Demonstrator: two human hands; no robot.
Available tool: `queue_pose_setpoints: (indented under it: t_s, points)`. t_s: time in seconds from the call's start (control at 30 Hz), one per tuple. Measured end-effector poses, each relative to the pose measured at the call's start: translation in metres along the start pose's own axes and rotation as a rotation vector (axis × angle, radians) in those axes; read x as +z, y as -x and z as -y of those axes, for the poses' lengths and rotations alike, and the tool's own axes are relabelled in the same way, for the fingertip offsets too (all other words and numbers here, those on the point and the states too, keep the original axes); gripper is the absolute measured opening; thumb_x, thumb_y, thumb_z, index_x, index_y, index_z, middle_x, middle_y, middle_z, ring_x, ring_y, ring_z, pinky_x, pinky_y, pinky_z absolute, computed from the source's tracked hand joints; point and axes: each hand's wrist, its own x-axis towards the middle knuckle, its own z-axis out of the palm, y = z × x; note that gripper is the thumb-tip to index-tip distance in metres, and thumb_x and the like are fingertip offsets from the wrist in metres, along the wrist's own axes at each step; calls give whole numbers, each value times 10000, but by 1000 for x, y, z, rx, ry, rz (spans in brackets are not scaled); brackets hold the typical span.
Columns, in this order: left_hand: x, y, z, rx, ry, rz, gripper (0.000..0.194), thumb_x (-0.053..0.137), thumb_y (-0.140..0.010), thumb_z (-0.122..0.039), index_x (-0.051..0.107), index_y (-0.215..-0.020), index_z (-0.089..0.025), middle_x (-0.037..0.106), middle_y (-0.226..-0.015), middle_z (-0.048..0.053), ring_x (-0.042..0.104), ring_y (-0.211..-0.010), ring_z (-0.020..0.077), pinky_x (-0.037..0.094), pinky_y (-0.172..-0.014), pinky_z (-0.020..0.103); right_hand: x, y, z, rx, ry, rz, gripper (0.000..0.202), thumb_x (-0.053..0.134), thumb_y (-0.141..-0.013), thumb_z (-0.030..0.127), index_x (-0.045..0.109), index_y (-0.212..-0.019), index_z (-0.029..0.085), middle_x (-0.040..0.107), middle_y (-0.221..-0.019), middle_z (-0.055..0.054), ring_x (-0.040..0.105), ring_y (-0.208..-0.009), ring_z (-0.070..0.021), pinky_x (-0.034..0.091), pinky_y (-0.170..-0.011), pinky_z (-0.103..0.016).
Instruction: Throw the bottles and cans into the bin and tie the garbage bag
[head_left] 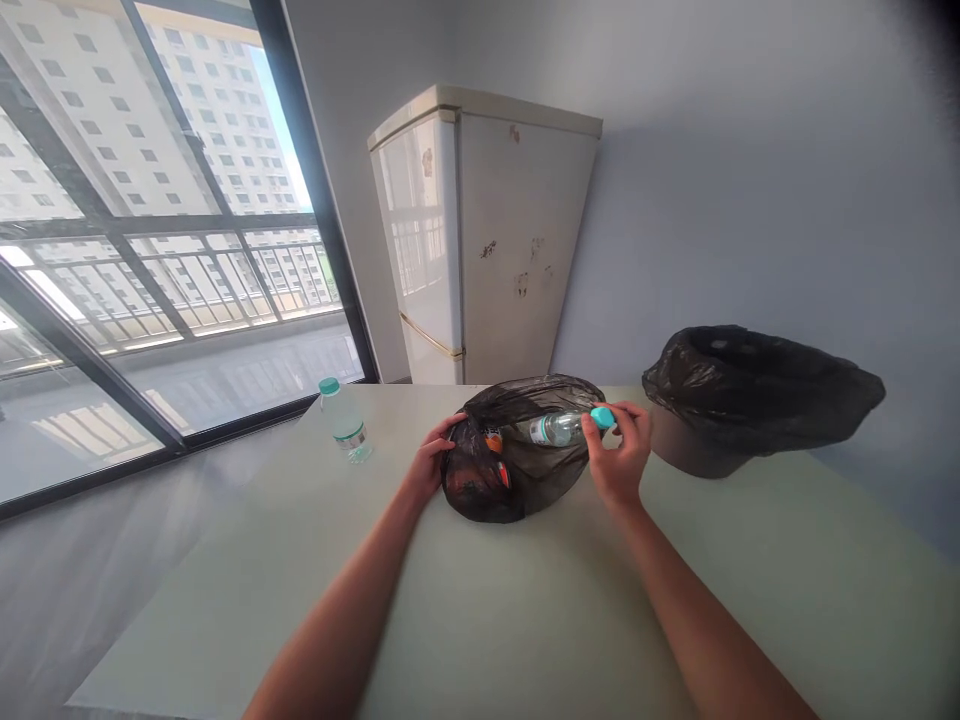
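A thin black plastic bag (536, 490) lies open on the pale table, with orange and red items (495, 445) showing inside its left part. My left hand (433, 455) is closed on the bag's left edge. My right hand (621, 450) pinches a clear bottle (562, 429) by its teal cap at the bag's right side. The bottle lies nearly level, its base pointing left into the bag's mouth. Another clear bottle (348, 425) with a teal cap stands upright on the table, left of my left hand.
A bin lined with a black bag (697, 450) stands at the right of the table (510, 620). Behind the table are a white fridge (517, 230) and a grey wall. Glass doors (180, 240) are on the left.
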Motion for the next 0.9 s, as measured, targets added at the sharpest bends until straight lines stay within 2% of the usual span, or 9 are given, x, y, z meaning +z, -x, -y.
queue_pose_setpoints:
  t_s: [0.13, 0.27, 0.4, 0.47, 0.6, 0.7, 0.8, 0.9]
  points:
    - [-1, -1, 1, -12, 18, 10, 601, 632, -687, -112, 741, -1275, -169, 703, -1342, 86, 638, -1190, 290, 478, -1018, 369, -6, -4, 11, -118, -135, 34, 186, 645, -954, 385, 642, -981, 201, 626, -1112, -92, 613, -1079, -255, 507, -968, -442]
    - [-1, -1, 1, -9, 30, 15, 598, 631, -695, -113, 739, -1280, -169, 697, -1357, 90, 630, -1216, 298, 469, -1045, 383, -8, -1, 18, -177, -179, 98, 179, 634, -955, 388, 598, -975, 213, 657, -1158, -106, 635, -1096, -265, 510, -962, -444]
    - [-1, -1, 1, -20, 15, 14, 592, 627, -698, -116, 743, -1276, -170, 688, -1376, 90, 616, -1243, 303, 445, -1087, 400, -9, 6, 25, -61, -310, 350, 185, 633, -977, 394, 606, -1078, 241, 734, -1095, -65, 688, -1047, -232, 534, -923, -379]
    - [-1, 0, 1, -15, 5, 15, 593, 622, -697, -118, 746, -1274, -171, 680, -1389, 87, 606, -1259, 303, 432, -1105, 401, -9, 8, 29, -21, -355, 437, 200, 653, -972, 397, 617, -1105, 251, 747, -1073, -46, 700, -1029, -218, 537, -918, -355]
    - [-1, 0, 1, -19, 8, 34, 598, 623, -702, -130, 740, -1287, -175, 671, -1405, 88, 596, -1279, 307, 429, -1108, 399, -4, 9, 34, 76, -310, 527, 251, 667, -952, 468, 652, -1057, 239, 747, -1084, -51, 702, -1006, -224, 537, -905, -341]
    - [-1, -1, 1, -24, 2, 32, 595, 629, -702, -135, 742, -1284, -176, 667, -1414, 84, 590, -1292, 306, 427, -1109, 389, 0, 10, 34, 164, -257, 573, 327, 711, -904, 518, 630, -1043, 233, 751, -1014, -45, 699, -888, -218, 543, -835, -335]
    - [0, -1, 0, -29, -8, 30, 585, 628, -702, -134, 748, -1273, -170, 672, -1405, 84, 597, -1279, 305, 428, -1110, 388, 5, 14, 32, 187, -193, 596, 415, 779, -830, 536, 588, -1056, 246, 743, -917, -19, 681, -780, -211, 541, -783, -341]
    - [-1, -1, 0, -35, -8, 29, 580, 632, -701, -138, 751, -1268, -174, 680, -1393, 82, 603, -1266, 301, 433, -1105, 388, 12, 22, 24, 202, -155, 626, 481, 812, -775, 545, 563, -1075, 264, 751, -941, -18, 701, -800, -226, 549, -790, -354]
